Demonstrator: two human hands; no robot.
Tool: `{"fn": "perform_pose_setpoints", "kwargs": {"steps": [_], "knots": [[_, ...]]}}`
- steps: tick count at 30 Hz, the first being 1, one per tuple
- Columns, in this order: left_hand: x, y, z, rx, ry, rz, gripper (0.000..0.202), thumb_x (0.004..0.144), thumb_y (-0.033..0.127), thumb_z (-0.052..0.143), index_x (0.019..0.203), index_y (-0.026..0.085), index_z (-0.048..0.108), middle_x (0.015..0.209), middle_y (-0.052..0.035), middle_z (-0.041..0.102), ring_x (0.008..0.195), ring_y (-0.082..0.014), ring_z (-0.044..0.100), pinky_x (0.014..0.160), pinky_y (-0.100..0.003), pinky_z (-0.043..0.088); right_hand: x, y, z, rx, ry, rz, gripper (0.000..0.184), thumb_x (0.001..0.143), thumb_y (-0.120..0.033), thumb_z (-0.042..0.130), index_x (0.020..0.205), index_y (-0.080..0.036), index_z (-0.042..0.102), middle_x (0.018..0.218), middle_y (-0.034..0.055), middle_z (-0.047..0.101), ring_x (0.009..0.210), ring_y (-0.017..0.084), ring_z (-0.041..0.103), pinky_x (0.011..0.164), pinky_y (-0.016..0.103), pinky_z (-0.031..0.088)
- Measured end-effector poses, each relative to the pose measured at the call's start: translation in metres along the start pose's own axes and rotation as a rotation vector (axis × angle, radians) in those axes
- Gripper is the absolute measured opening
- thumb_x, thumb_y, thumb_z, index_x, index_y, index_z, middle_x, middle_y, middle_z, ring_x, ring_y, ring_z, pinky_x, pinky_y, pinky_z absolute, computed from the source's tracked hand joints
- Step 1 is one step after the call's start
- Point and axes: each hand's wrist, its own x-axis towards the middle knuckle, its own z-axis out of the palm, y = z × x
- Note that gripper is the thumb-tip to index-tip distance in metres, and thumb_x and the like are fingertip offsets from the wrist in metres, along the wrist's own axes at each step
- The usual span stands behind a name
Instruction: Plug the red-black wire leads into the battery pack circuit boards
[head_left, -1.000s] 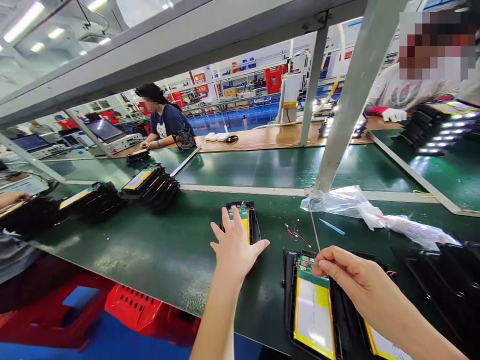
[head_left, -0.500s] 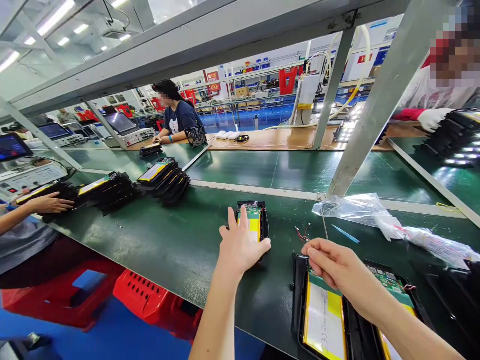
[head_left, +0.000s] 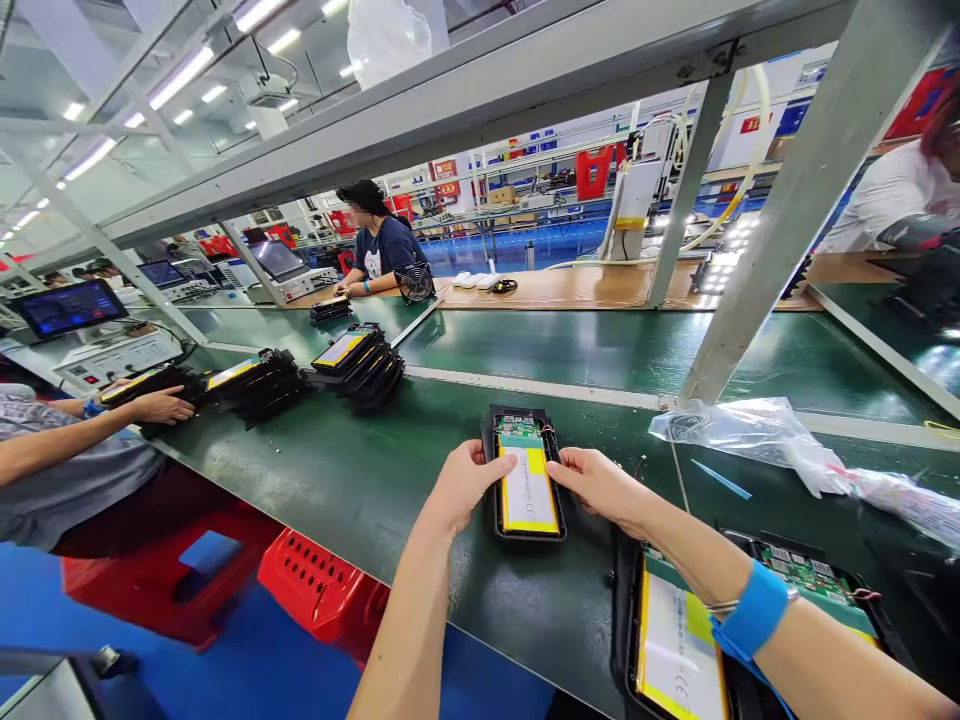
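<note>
loosely half-closed, left hand [head_left: 459, 487] on black case [head_left: 531, 537]

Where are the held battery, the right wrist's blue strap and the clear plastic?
Held battery [head_left: 526, 494], head view: its white face.
Blue strap [head_left: 754, 611], head view: wide outer band.
Clear plastic [head_left: 756, 434], head view: its wrinkled left part.

A single head-worn camera is looking forward and down from the near side of the counter [head_left: 420, 450]. It is hanging close above the left hand [head_left: 463, 488] and right hand [head_left: 606, 488], just below the middle of the view. Farther off, it is taking in a co-worker [head_left: 390, 245] across the counter, beneath a slanting beam [head_left: 420, 128], and the floor [head_left: 484, 675] below.
</note>
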Motion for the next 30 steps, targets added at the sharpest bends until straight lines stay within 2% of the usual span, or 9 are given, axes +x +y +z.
{"fn": "perform_pose_setpoints", "kwargs": {"steps": [3, 8, 13, 18, 21, 24, 26, 28, 30], "knots": [[-0.010, 0.003, 0.004, -0.008, 0.013, 0.085, 0.036, 0.069, 0.035, 0.074, 0.094, 0.015, 0.057, 0.096, -0.0095, 0.068, 0.089, -0.0232, 0.064, 0.076, -0.031, 0.051, -0.008, -0.001, -0.003, 0.022, -0.050, -0.110, 0.028, 0.083, -0.044, 0.049, 0.071, -0.019, 0.047, 0.063, -0.0057, 0.041, 0.057, 0.010, 0.035, 0.050, 0.024, 0.028], [-0.022, -0.004, 0.007, -0.078, -0.065, 0.213, 0.037, 0.079, 0.042, 0.064, 0.107, 0.020, 0.054, 0.103, -0.0067, 0.067, 0.090, -0.0195, 0.063, 0.076, -0.029, 0.050, -0.016, -0.003, 0.002, -0.063, -0.033, -0.196, 0.028, 0.083, -0.045, 0.050, 0.075, -0.019, 0.051, 0.068, -0.0029, 0.048, 0.064, 0.013, 0.042, 0.056, 0.026, 0.034], [-0.016, -0.019, 0.015, -0.302, 0.086, 0.108, 0.039, 0.070, 0.041, 0.072, 0.099, 0.019, 0.057, 0.093, -0.0047, 0.069, 0.078, -0.0169, 0.065, 0.068, -0.026, 0.051, -0.013, -0.004, 0.009, -0.073, 0.051, -0.137, 0.032, 0.081, -0.047, 0.052, 0.067, -0.020, 0.043, 0.061, -0.0057, 0.040, 0.056, 0.010, 0.036, 0.049, 0.025, 0.028], [-0.017, -0.020, 0.014, -0.409, 0.137, 0.039, 0.038, 0.070, 0.039, 0.072, 0.097, 0.019, 0.055, 0.087, -0.0041, 0.070, 0.070, -0.0161, 0.066, 0.064, -0.026, 0.052, -0.006, -0.001, 0.003, 0.157, 0.120, 0.012, 0.033, 0.083, -0.054, 0.047, 0.085, -0.021, 0.049, 0.062, -0.0061, 0.046, 0.048, 0.009, 0.036, 0.045, 0.024, 0.029], [-0.032, -0.014, -0.007, -0.474, 0.199, -0.048, 0.031, 0.075, 0.040, 0.065, 0.093, 0.016, 0.057, 0.079, -0.0051, 0.071, 0.061, -0.0159, 0.066, 0.059, -0.027, 0.054, -0.013, -0.002, -0.006, 0.099, 0.127, -0.012, 0.029, 0.086, -0.049, 0.045, 0.082, -0.021, 0.051, 0.061, -0.0057, 0.046, 0.048, 0.009, 0.036, 0.046, 0.024, 0.029], [-0.059, -0.010, -0.043, -0.561, 0.348, -0.239, 0.030, 0.079, 0.043, 0.058, 0.090, 0.015, 0.060, 0.071, -0.0052, 0.071, 0.053, -0.0163, 0.065, 0.051, -0.026, 0.054, -0.030, -0.002, -0.008, -0.247, 0.115, -0.085, 0.022, 0.087, -0.039, 0.046, 0.076, -0.021, 0.052, 0.062, -0.0037, 0.050, 0.055, 0.012, 0.044, 0.052, 0.026, 0.031], [-0.082, -0.013, -0.066, -0.524, 0.433, -0.372, 0.032, 0.078, 0.045, 0.059, 0.086, 0.015, 0.061, 0.065, -0.0047, 0.070, 0.048, -0.0170, 0.064, 0.045, -0.027, 0.052, -0.040, 0.001, -0.003, -0.504, 0.108, -0.129, 0.017, 0.086, -0.035, 0.050, 0.076, -0.022, 0.050, 0.065, -0.0021, 0.055, 0.062, 0.016, 0.050, 0.057, 0.028, 0.032], [-0.103, -0.022, -0.082, -0.445, 0.414, -0.478, 0.033, 0.076, 0.046, 0.062, 0.085, 0.014, 0.061, 0.062, -0.0056, 0.069, 0.046, -0.0185, 0.063, 0.043, -0.027, 0.051, -0.046, 0.004, 0.005, -0.689, 0.085, -0.135, 0.017, 0.084, -0.035, 0.056, 0.077, -0.021, 0.048, 0.070, 0.0001, 0.058, 0.068, 0.019, 0.054, 0.061, 0.030, 0.033], [-0.121, -0.034, -0.087, -0.404, 0.355, -0.507, 0.034, 0.073, 0.044, 0.067, 0.089, 0.015, 0.060, 0.064, -0.0049, 0.070, 0.046, -0.0185, 0.064, 0.043, -0.026, 0.051, -0.043, 0.007, 0.011, -0.737, 0.057, -0.059, 0.021, 0.078, -0.030, 0.065, 0.076, -0.020, 0.047, 0.074, 0.0034, 0.059, 0.074, 0.023, 0.056, 0.064, 0.032, 0.034]]}}
